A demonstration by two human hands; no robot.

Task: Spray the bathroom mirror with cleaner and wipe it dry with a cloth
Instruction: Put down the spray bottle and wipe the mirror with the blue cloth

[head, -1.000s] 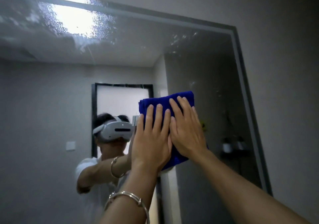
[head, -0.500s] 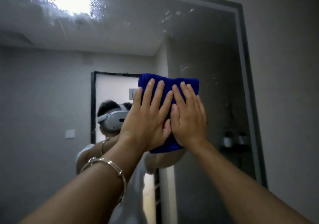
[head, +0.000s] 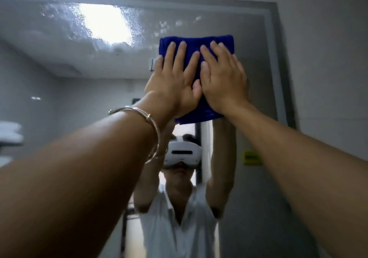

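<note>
Head view: blue cloth (head: pixel 196 42), folded to soft thick square, flat against mirror (head: pixel 256 90) near its top right corner. Glass left of cloth speckled with spray droplets (head: pixel 65 19) along top edge. Left hand (head: pixel 175 82) and right hand (head: pixel 224 80) side by side, fingers straight and spread, palms pressing cloth, not gripping. Thin metal bangle (head: pixel 153 126) on left wrist. Both arms stretched upward.
</note>
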